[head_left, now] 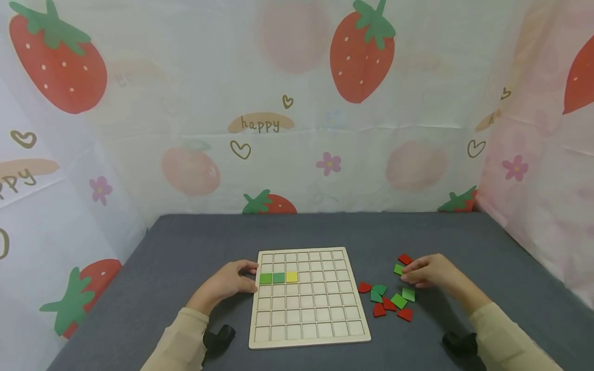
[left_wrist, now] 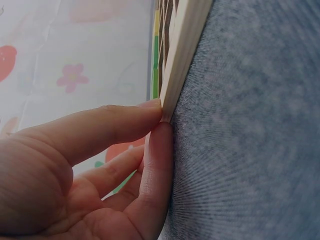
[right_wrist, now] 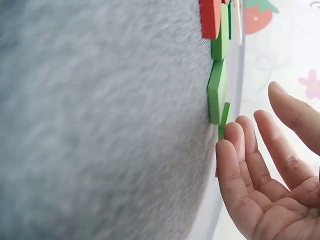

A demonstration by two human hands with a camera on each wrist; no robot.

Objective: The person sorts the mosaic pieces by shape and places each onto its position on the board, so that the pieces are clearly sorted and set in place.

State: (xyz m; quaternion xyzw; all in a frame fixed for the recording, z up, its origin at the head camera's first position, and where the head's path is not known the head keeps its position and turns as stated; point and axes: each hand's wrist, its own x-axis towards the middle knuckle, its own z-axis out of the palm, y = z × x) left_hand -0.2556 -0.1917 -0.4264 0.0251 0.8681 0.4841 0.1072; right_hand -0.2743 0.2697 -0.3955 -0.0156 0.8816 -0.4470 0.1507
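A pale wooden grid board (head_left: pixel 325 300) lies flat on the table. In its third row, at the left, sit a light green tile (head_left: pixel 265 279), a darker green tile (head_left: pixel 278 277) and a yellow tile (head_left: pixel 292 277). My left hand (head_left: pixel 230 278) holds the board's left edge between thumb and finger; the left wrist view shows the fingertips at the wooden rim (left_wrist: pixel 181 65). Over on the right, my right hand (head_left: pixel 431 271) is close above a light green tile (head_left: pixel 398 269), its fingers loosely bent with nothing between them in the right wrist view.
Several loose red and green tiles lie right of the board, among them a red tile (head_left: pixel 405 315) and a green tile (head_left: pixel 408 294). Another red tile (head_left: pixel 405 259) is beyond the right fingers. A strawberry-print cloth (head_left: pixel 287 170) hangs behind the dark table (head_left: pixel 195 237).
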